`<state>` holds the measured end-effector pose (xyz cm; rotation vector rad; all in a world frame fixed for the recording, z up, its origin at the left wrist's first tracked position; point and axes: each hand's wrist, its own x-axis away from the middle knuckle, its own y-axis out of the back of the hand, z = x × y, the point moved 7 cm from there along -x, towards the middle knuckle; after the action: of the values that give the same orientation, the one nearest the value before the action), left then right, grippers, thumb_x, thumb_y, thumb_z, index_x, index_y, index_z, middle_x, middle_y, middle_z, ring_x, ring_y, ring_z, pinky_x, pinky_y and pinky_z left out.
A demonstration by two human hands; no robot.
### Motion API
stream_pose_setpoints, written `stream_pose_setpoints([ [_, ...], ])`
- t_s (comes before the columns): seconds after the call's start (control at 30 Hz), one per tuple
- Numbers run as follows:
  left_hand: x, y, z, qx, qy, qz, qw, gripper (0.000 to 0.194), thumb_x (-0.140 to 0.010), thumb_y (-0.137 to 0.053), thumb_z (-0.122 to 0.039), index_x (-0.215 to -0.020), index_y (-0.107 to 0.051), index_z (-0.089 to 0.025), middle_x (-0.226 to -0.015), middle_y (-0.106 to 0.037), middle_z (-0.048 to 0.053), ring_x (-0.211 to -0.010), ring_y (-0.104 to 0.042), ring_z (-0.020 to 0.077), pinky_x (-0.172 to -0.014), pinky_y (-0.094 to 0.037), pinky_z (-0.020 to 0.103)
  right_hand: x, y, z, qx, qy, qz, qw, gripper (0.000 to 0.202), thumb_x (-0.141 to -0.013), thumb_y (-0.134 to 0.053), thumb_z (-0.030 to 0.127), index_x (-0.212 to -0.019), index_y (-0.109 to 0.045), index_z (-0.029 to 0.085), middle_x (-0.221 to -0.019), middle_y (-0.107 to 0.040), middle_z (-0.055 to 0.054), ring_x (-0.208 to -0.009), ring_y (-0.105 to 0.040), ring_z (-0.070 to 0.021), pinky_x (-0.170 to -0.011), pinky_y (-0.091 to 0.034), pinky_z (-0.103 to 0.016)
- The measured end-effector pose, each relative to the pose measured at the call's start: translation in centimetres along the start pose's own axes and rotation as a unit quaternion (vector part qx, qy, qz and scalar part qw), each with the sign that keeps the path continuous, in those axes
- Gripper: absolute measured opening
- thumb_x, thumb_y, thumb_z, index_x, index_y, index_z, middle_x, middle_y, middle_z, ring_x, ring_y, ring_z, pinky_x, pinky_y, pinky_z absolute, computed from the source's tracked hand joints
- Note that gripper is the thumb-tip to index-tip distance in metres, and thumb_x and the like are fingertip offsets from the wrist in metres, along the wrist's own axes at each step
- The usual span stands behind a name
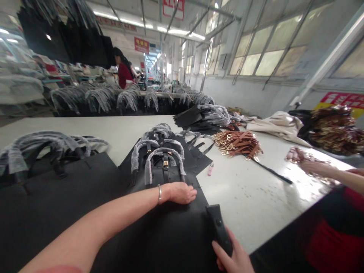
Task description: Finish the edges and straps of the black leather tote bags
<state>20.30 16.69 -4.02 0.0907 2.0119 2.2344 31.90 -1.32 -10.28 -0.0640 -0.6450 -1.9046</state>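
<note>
Silver bangle (159,194) — left wrist (166,192); pinkish-red sleeve edge (59,269) above.

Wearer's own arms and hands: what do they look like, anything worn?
Left hand: ungloved, slim silver-coloured bracelet at the wrist. Left forearm bare, with what looks like a pinkish-red sleeve edge below. Right hand: ungloved, no sleeve in view.

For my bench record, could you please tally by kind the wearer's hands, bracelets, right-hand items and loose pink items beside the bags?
Left hand and right hand: 2
Silver bracelet: 1
Held black item: 1
Small pink item: 1
Total: 5
</note>
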Motion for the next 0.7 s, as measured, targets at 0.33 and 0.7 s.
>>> stream_pose_setpoints([
  [0.33, 0.2, -0.5, 1.0, 0.008, 0.099, 0.001, 0.995, 0.013, -0.094, -0.048, -0.023, -0.089, -0.059, -0.018, -0.090, -0.060, 0.007, -0.073, -0.053, 0.0170, -0.053, -0.038, 0.030, 0.6, 0.2, 1.2, 0.000, 0.006, -0.016, 1.000, 0.079, -0.078, -0.058, 0.052, -0.140, -0.037, 0.010, -0.050, -0.061, 0.005, -0.049, -0.066, -0.0219, -0.051, -0.051, -0.030],
  [0.7, 3.7, 0.7, 2.8, 0.064, 0.498, -0.038, 0.864, 0.034, -0.085, -0.064, -0.045, -0.096, -0.059, -0.013, -0.108, -0.057, 0.013, -0.102, -0.052, 0.0283, -0.087, -0.046, 0.041, 0.3, 0.7, 0.6, -0.002, 0.059, -0.002, 0.998, 0.077, -0.074, -0.066, 0.050, -0.138, -0.041, 0.015, -0.087, -0.074, -0.007, -0.066, -0.070, -0.0237, -0.060, -0.055, -0.030],
])
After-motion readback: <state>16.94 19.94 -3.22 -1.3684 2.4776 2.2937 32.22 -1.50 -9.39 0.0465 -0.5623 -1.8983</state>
